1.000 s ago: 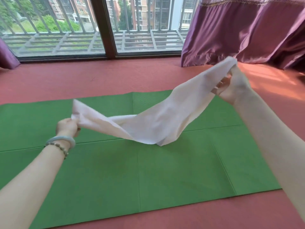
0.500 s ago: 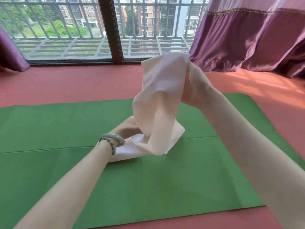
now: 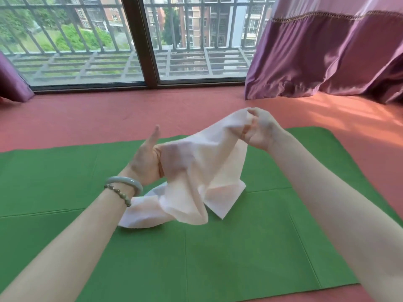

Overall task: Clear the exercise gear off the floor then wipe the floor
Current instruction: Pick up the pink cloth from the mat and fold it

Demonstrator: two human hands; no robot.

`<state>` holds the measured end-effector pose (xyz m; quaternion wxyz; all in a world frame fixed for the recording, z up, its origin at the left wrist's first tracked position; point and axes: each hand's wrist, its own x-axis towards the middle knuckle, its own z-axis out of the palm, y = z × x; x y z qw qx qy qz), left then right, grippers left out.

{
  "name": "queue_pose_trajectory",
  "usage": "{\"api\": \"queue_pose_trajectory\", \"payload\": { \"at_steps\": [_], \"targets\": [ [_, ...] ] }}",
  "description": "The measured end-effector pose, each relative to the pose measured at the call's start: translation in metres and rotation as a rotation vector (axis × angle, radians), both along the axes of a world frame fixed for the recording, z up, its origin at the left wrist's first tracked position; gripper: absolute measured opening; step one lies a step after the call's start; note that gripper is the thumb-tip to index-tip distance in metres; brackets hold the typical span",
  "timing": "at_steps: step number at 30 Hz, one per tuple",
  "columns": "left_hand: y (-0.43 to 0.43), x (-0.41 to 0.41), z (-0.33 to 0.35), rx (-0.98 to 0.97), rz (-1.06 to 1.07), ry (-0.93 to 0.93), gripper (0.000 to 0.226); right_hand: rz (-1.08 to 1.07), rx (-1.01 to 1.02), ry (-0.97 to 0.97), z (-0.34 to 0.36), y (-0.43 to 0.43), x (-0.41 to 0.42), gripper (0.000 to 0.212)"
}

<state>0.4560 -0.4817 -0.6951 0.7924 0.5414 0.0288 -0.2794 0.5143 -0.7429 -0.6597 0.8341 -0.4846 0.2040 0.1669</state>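
Note:
A thin white cloth (image 3: 196, 177) hangs between both hands above a green exercise mat (image 3: 218, 258) spread flat on the red floor (image 3: 109, 118). My right hand (image 3: 261, 129) pinches the cloth's upper end, raised over the mat's far edge. My left hand (image 3: 148, 160), with a pale bangle and a bead bracelet on the wrist, holds the cloth's middle; its fingers are under the fabric and its thumb points up. The loose lower corners of the cloth rest crumpled on the mat.
A floor-length window (image 3: 139, 40) with bars runs along the far wall. Purple curtains pool on the floor at the far right (image 3: 327, 62) and far left (image 3: 11, 83). Sunlight falls on the red floor to the right.
The cloth was first stretched wide between both hands, then gathered. My right hand has since come down from high up, and my left hand has risen off the mat, palm turned under the cloth.

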Motion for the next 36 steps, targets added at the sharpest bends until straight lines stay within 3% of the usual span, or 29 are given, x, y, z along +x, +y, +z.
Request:
{"api": "queue_pose_trajectory", "payload": {
  "at_steps": [2,6,10,13,17,23,25,28,30,36],
  "targets": [
    [-0.003,0.011,0.036,-0.041,-0.072,-0.121,0.05,0.041,-0.118,0.069,0.005,-0.001,-0.003,0.032],
    [-0.007,0.039,0.105,0.026,-0.148,-0.243,0.059,0.329,-0.216,0.081,0.029,-0.001,-0.015,0.063],
    [-0.012,0.049,0.169,0.084,-0.102,-0.273,0.035,0.584,-0.277,-0.093,0.073,0.006,-0.014,0.074],
    [-0.011,0.052,0.221,0.102,-0.109,-0.303,0.037,0.636,-0.256,-0.253,0.128,0.021,-0.006,0.094],
    [-0.007,0.05,0.276,0.12,-0.088,-0.353,0.039,0.493,-0.197,-0.444,0.19,0.04,0.008,0.073],
    [0.018,0.063,0.316,0.421,0.044,-0.47,0.037,0.343,-0.378,-0.52,0.258,0.039,0.02,0.093],
    [0.022,0.064,0.324,0.483,0.109,-0.48,0.028,0.332,-0.419,-0.552,0.277,0.043,0.018,0.077],
    [0.028,0.064,0.348,0.527,0.169,-0.42,0.012,0.318,-0.473,-0.533,0.314,0.053,0.013,0.035],
    [0.033,0.061,0.378,0.621,0.157,-0.384,0.013,0.354,-0.467,-0.493,0.349,0.056,0.008,0.023],
    [0.038,0.049,0.51,0.753,-0.015,-0.289,0.015,0.494,-0.516,-0.421,0.48,0.048,0.0,0.037]
  ]
}}
